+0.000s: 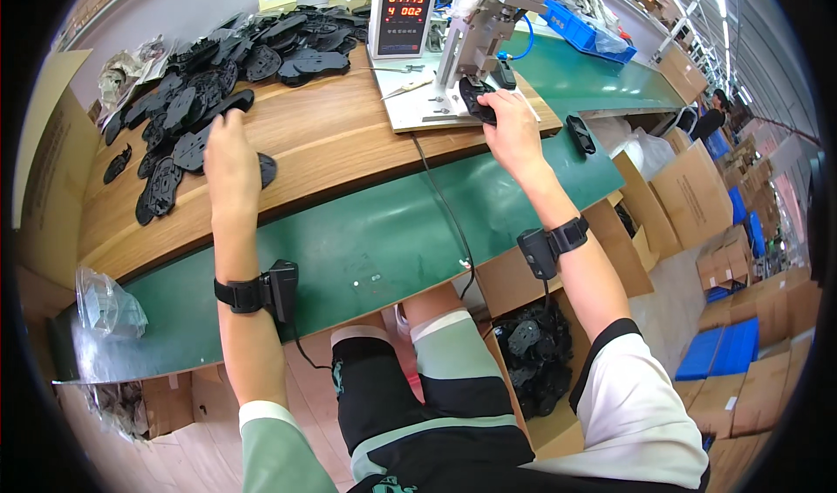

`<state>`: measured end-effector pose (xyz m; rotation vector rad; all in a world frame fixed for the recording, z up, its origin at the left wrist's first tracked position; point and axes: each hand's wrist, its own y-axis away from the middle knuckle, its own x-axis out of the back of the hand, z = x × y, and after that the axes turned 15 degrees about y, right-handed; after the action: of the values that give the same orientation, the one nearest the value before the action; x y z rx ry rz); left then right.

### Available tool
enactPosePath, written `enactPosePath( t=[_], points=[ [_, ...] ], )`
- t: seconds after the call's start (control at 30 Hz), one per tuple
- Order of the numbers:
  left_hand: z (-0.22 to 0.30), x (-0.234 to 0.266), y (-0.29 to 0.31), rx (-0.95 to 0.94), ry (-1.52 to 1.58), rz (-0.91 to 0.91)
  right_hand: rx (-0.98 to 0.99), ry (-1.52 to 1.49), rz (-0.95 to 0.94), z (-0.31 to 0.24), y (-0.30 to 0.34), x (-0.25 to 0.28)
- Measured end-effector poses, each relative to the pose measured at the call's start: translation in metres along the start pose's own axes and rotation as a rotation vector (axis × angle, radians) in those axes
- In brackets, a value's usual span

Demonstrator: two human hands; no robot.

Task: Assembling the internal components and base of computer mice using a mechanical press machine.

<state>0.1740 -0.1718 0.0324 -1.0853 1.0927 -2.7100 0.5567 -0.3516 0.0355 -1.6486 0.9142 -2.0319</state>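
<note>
My right hand (513, 134) has its fingers closed on a black plastic part (475, 99), a flat, rounded piece held on the white base plate (427, 114) beneath the head of a small metal press (488, 35). Over at the left, my left hand (231, 162) reaches to a heap of similar black plastic parts (179, 105). Its fingers are pinched together at one elongated black part (237, 102) on the heap's near side. The fingertips are partly hidden behind the hand. Another dark piece (267, 170) lies beside the left wrist.
A digital counter box (403, 18) with red digits stands beside the press. Tweezers (407, 88) lie on the plate. One black piece (580, 134) rests on the green bench (375, 249), where a cable crosses. A carton of black parts (532, 353) stands below; a blue tray (593, 33) sits behind.
</note>
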Motion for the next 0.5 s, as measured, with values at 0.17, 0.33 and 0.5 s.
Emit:
enactPosePath(
  t=[0.17, 0.33, 0.5],
  points=[
    [0.042, -0.015, -0.004, -0.276, 0.439, 0.310, 0.010, 0.007, -0.002, 0.006, 0.002, -0.001],
    [0.040, -0.064, 0.030, -0.080, 0.603, -0.093, -0.019, -0.028, -0.014, -0.005, -0.003, -0.001],
    [0.062, -0.070, 0.060, -0.440, 0.067, -0.228, -0.017, -0.029, -0.001, 0.001, -0.001, -0.002]
  ],
)
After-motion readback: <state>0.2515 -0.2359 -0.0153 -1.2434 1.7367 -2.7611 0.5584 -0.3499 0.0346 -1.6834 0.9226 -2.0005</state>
